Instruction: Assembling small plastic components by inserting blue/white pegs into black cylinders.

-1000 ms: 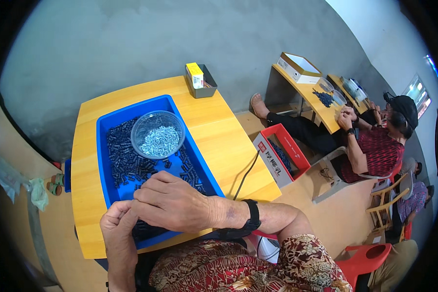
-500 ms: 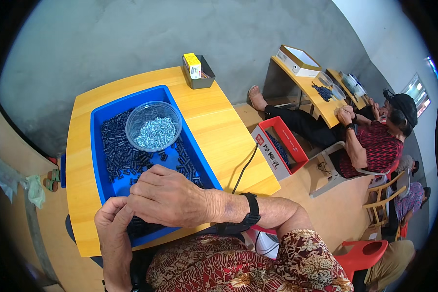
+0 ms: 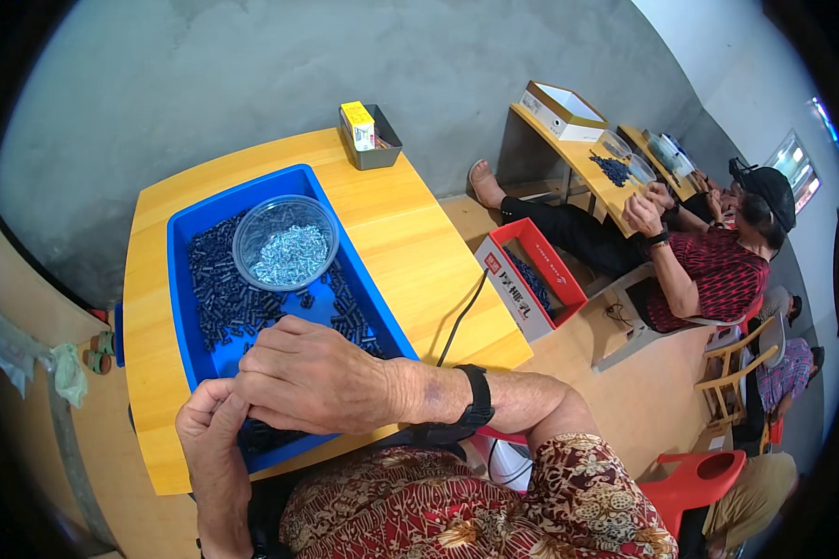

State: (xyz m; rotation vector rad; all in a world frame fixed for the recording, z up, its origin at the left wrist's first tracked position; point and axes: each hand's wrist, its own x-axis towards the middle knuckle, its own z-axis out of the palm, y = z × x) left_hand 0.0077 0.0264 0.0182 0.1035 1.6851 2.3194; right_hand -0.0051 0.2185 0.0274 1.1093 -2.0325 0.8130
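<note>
Both of my hands meet over the near left corner of a blue plastic tray (image 3: 179,279). My left hand (image 3: 213,430) is closed, thumb and fingers pinched together. Against its fingertips, the closed fingers of my right hand (image 3: 312,377) press from above. Whatever sits between them is too small or hidden to make out. Many small dark cylindrical pieces (image 3: 216,270) lie heaped in the tray. A round clear plastic tub (image 3: 252,224) rests on them, holding a pile of small shiny silvery metal parts (image 3: 292,256).
The tray stands on a yellow wooden table (image 3: 410,252). At its far edge is a dark grey bin (image 3: 379,156) with a yellow box (image 3: 357,126). A red and white carton (image 3: 531,284) sits on the floor, right. Beyond, a seated person (image 3: 708,270) works at another table.
My hands stay pinched together, with only slight finger movement. The view has shifted a little, moving the table slightly left. The other person's hands have moved slightly.
</note>
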